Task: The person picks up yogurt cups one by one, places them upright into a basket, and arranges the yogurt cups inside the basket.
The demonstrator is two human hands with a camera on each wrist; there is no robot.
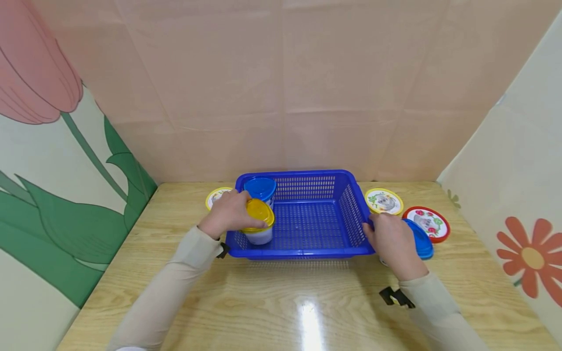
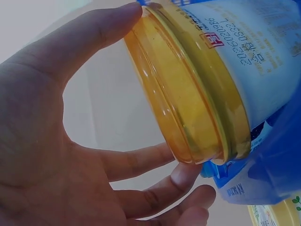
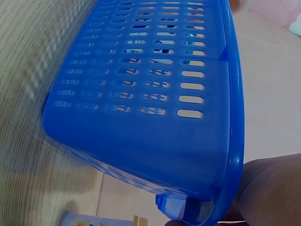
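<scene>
My left hand (image 1: 228, 214) holds a small white plastic tub by its translucent yellow lid (image 2: 183, 84), thumb on one edge and fingertips on the other. This tub (image 1: 259, 237) is at the left end of a blue slotted plastic basket (image 1: 303, 253). Behind it in the basket stands a tub with a blue lid (image 1: 260, 186). At the basket's right end, my right hand (image 1: 392, 239) grips the rim. The right wrist view shows the basket's slotted wall (image 3: 155, 141) close up, with only part of that hand (image 3: 273, 193) in sight.
Right of the basket are a yellow-rimmed round tub (image 1: 384, 201), a red-rimmed one (image 1: 427, 224) and a blue lid (image 1: 420, 239) partly behind my right hand. Another yellow-rimmed round top (image 1: 218, 196) shows left of the basket. A wall rises behind the wooden table (image 1: 263, 302).
</scene>
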